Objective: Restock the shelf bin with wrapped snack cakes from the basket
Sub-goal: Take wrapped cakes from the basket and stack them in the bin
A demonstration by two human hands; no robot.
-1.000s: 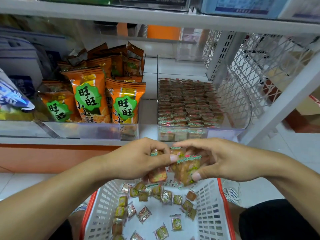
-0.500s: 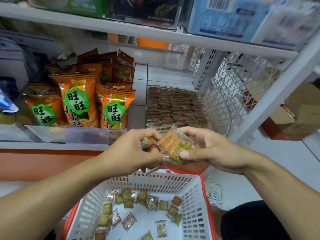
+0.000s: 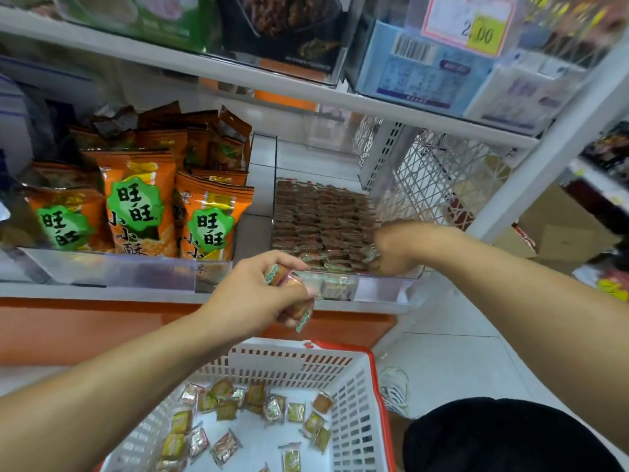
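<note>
The cakes (image 3: 320, 223) lie in tidy rows in a clear bin (image 3: 384, 287) on the shelf (image 3: 102, 291), filling it to the front wall. More cakes lie loose on the floor of the white basket (image 3: 354, 386) with a red rim, which sits below the shelf, just beside the person's dark-clad knee.

The left hand (image 3: 253, 294) hangs in front of the shelf edge, above the basket, fingers and thumb curled tight round a small bunch of wrapped cakes; green-edged wrapper ends stick out above and below the fingers.

The right hand (image 3: 396, 248) is blurred and reaches over the bin's front right corner, knuckles up, fingers bent down onto the front row of cakes. A wrapper shows at its fingertips, but whether it pinches a cake or merely presses on the row cannot be told.

Left of the bin, apart from it by a bare strip of shelf, orange snack bags (image 3: 211, 219) with green labels stand upright behind a clear front wall. A white mesh panel (image 3: 429, 175) closes the shelf's right side. On the shelf above stand boxed goods and a price tag (image 3: 476, 28)
</note>
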